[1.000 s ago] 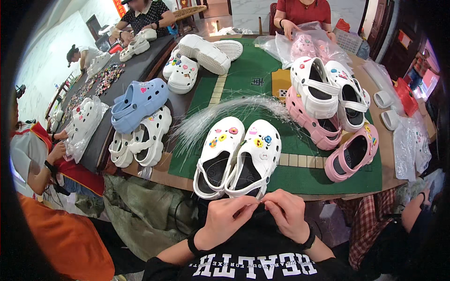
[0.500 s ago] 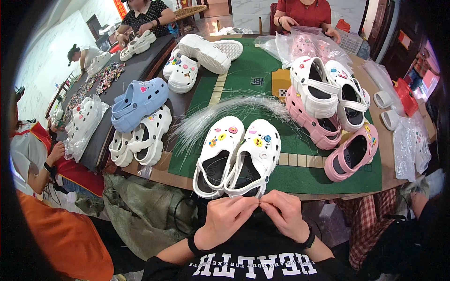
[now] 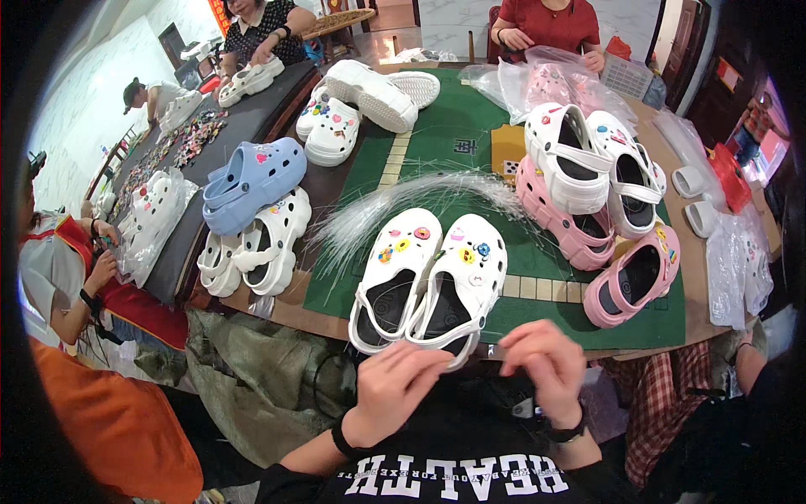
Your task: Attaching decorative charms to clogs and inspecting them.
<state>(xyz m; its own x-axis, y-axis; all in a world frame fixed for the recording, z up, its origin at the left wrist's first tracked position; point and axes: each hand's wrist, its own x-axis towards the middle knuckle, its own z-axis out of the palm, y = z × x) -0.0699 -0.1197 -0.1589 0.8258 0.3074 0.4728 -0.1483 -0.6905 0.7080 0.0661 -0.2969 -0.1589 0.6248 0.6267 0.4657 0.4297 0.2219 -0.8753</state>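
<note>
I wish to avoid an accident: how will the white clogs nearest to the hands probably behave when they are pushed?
The white clogs would probably slide rather than roll, being broad and long. They may feel light for their size, as holes pierce their toes. Pushed heel-first, they could tip off, since their heels reach the edge of the table.

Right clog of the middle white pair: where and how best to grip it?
Likely by the heel end, from the near side with the right hand: the white clog lies heel toward the person, its toe end away and topped with charms.
</note>
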